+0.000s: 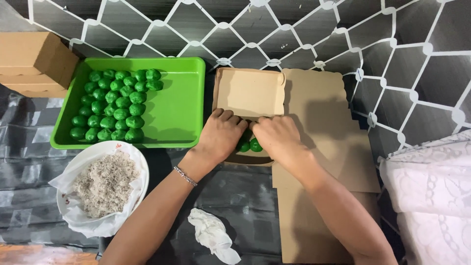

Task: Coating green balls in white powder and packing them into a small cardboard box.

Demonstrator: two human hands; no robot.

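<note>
A small brown cardboard box point(250, 92) lies in front of me with its lid tilted up at the far side. My left hand point(221, 132) and my right hand point(277, 135) rest side by side on the box, fingers curled over its inside. Between the thumbs show two green balls point(250, 145) lying in the box. What the fingertips grip is hidden. A bracelet circles my left wrist.
A green tray point(184, 98) at the left holds several green balls point(115, 105). Nearer me stands a paper-lined white bowl point(140, 169) of pale shredded crumbs. Flat cardboard sheets point(324, 147) lie at the right, closed boxes point(34, 61) at far left, a crumpled tissue point(211, 235) in front.
</note>
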